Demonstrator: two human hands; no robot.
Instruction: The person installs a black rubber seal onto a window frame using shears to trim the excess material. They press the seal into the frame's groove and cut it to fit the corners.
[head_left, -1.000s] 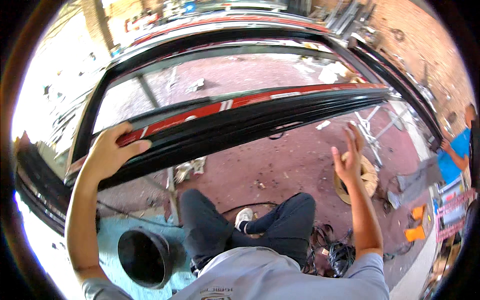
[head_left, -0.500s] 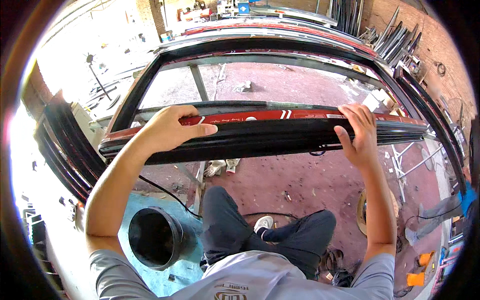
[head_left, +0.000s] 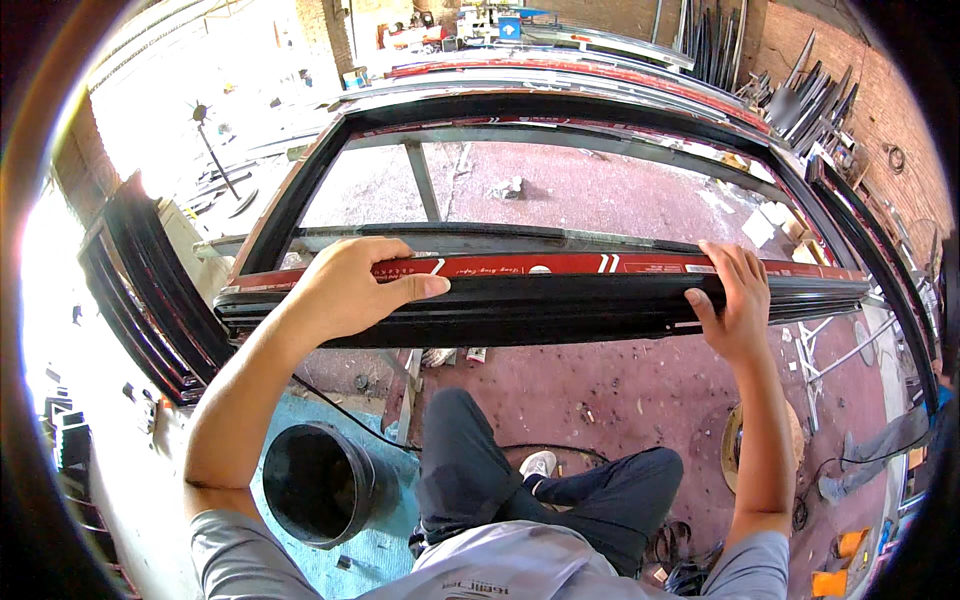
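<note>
A large black rectangular frame (head_left: 560, 305), like a window or door frame, lies across in front of me. Red printed film (head_left: 480, 265) runs along the top of its near bar. My left hand (head_left: 350, 285) grips this bar left of the middle, fingers over the top and thumb along the near face. Toward the bar's right end, my right hand (head_left: 735, 305) holds it in a like way, fingertips on the red film and thumb against the black side. The fingertips beyond the bar are partly hidden. Grey metal supports (head_left: 422, 180) show through and under the frame.
A black bucket (head_left: 318, 485) stands on a blue mat (head_left: 390, 515) at lower left. Black frames lean at left (head_left: 150, 290) and right (head_left: 880, 260). A cable (head_left: 520, 448) crosses the reddish floor by my feet. Another person's leg (head_left: 880, 445) shows at right.
The whole view has shifted slightly, so the frame and both hands appear lower and a little to the right. Both hands keep their places on the near bar.
</note>
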